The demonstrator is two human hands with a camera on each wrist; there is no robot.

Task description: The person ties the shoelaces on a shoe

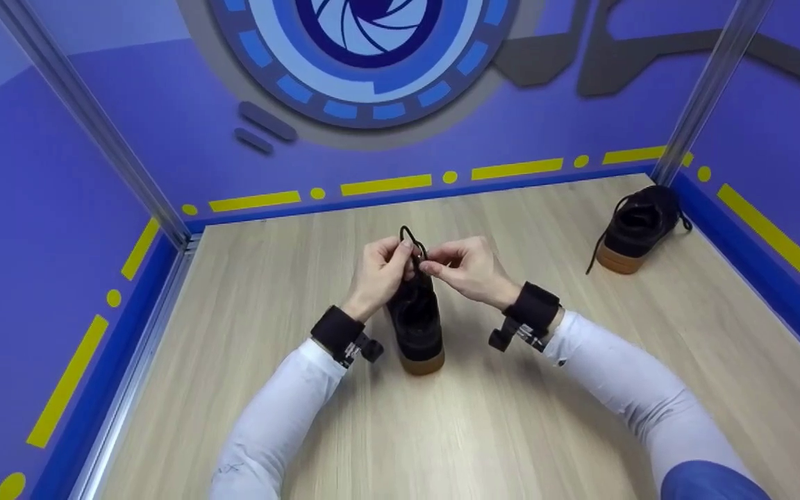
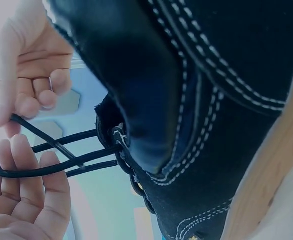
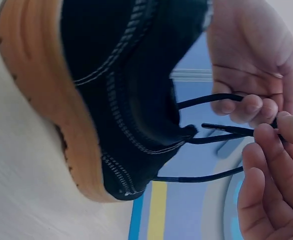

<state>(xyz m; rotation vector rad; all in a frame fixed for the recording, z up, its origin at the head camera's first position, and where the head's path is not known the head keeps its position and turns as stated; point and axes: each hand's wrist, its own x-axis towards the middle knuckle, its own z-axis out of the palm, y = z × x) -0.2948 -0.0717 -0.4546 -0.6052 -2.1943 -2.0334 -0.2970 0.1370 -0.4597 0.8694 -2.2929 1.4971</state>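
Observation:
A black low shoe (image 1: 419, 344) with white stitching and a tan sole stands upright on the table, heel towards me. Its black shoelace (image 2: 41, 172) is drawn up from the eyelets between both hands. My left hand (image 1: 376, 272) pinches the lace between thumb and fingers, and a small lace loop rises above its fingertips. Close by on the right, my right hand (image 1: 475, 272) pinches another part of the lace. In the right wrist view a lace tip (image 3: 214, 126) sticks out near the pinching fingers. Where the strands cross is partly hidden by the fingers.
A second black shoe (image 1: 632, 232), its lace hanging loose, stands at the table's far right corner. Blue panels (image 1: 94, 278) with yellow marks and metal posts bound the wooden table (image 1: 289, 278) at the left, back and right.

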